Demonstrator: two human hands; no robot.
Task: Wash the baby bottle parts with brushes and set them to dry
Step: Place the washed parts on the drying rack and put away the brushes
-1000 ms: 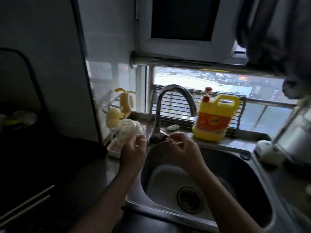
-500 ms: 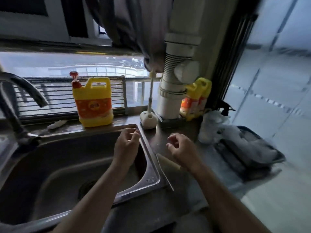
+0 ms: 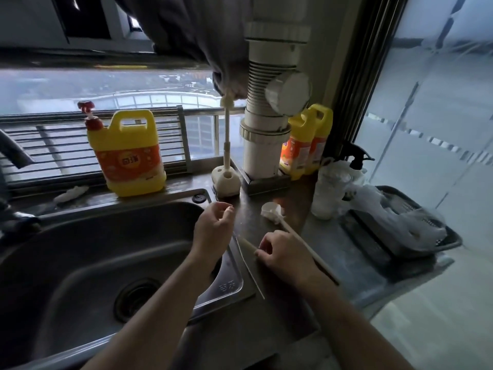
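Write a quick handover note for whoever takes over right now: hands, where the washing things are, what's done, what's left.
Left hand: loosely curled over the sink rim, nothing visible in it.
Right hand: curled on the counter, fingertips at a thin stick; grip unclear.
A long brush lies on the counter beside that hand; an upright brush stands in its holder.
Done: unclear, no bottle parts plainly in view.
Left: probably take a brush, wash, set to dry.

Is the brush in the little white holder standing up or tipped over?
Standing up: the brush has its handle rising straight out of its holder.
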